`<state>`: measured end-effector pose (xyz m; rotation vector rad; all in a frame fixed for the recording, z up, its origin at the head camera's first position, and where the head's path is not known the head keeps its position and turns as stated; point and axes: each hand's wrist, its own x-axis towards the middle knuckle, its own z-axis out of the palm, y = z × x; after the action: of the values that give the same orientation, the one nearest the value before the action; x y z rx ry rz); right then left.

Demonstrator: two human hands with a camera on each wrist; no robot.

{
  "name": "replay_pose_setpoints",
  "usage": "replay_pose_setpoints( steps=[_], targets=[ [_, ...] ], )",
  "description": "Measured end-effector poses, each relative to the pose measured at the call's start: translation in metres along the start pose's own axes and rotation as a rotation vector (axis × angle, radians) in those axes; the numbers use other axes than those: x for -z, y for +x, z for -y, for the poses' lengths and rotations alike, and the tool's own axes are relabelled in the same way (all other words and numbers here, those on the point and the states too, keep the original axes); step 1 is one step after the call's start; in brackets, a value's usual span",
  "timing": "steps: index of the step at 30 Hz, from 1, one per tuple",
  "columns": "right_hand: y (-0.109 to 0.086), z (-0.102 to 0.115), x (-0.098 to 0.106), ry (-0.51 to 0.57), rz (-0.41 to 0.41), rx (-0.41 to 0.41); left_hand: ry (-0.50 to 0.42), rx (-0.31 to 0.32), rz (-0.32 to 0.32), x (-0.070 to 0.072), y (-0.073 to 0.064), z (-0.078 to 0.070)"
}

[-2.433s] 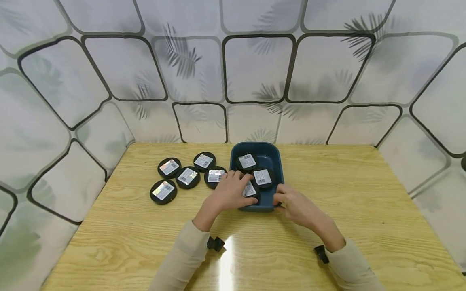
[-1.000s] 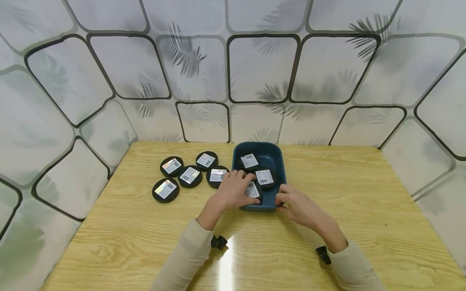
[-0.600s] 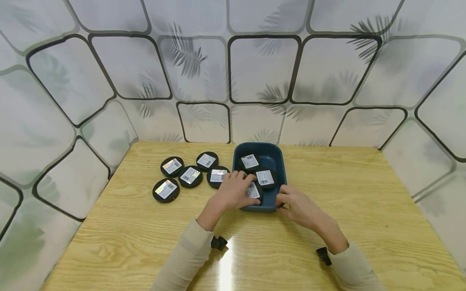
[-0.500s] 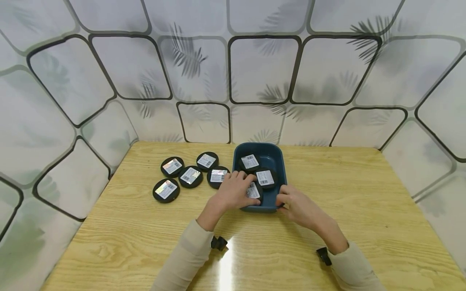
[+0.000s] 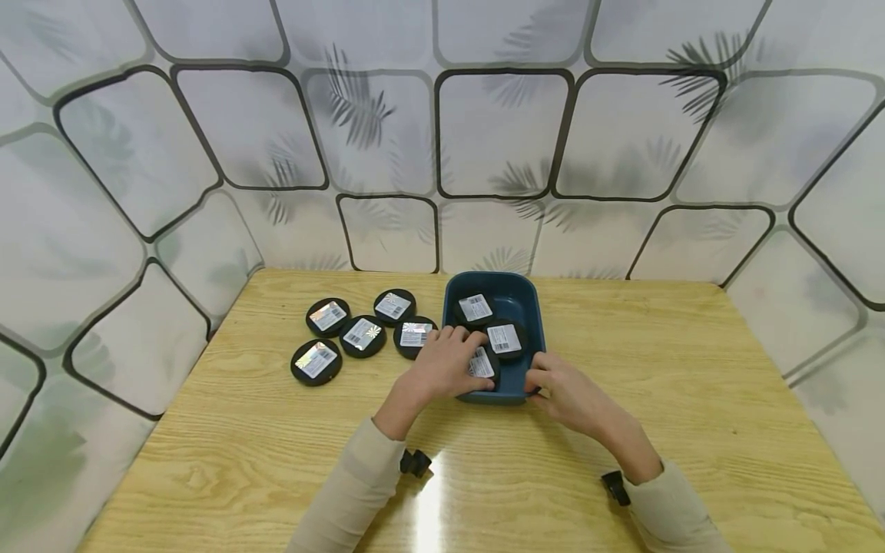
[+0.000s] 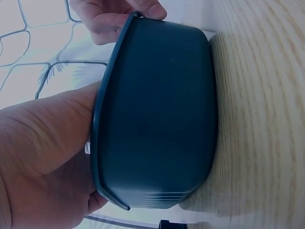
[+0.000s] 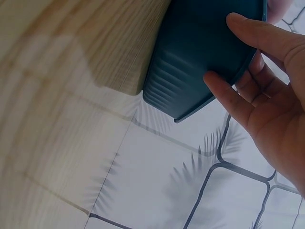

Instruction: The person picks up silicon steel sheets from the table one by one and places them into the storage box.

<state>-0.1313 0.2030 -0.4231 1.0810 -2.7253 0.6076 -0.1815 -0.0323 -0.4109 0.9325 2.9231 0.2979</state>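
Observation:
A dark blue plastic bin (image 5: 513, 376) stands on the wooden table. Inside it lie black discs with white barcode labels: one at the back (image 5: 475, 309), one in the middle (image 5: 505, 339) and one at the front left (image 5: 482, 362). My left hand (image 5: 442, 365) reaches over the bin's left rim, fingers and thumb spread round the front-left disc and partly covering it. At the front right corner, my right hand (image 5: 570, 395) pinches the rim of the bin. The right wrist view shows two of its fingertips (image 7: 214, 81) against the outer wall.
Several more labelled black discs (image 5: 316, 362) lie on the table left of the bin, the closest one (image 5: 415, 338) right beside my left fingers. A patterned cloth wall (image 5: 387, 230) rises along the table's back edge. Dark wrist straps (image 5: 415, 462) sit at the cuffs.
The head view has shifted slightly, so everything sits a little further right in it. Hands, discs and bin keep their places relative to each other.

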Motion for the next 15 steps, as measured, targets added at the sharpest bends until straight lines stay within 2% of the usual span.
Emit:
replay_pose_setpoints(
  steps=[9,15],
  targets=[
    [0.0001,0.0005,-0.0011,0.002,-0.025,-0.001,0.008,-0.03,-0.021,0.0015,-0.0026,0.0031],
    [0.0004,-0.0004,-0.0025,0.009,-0.047,0.017,-0.022,-0.046,-0.024,0.0042,-0.005,0.0053]
  ],
)
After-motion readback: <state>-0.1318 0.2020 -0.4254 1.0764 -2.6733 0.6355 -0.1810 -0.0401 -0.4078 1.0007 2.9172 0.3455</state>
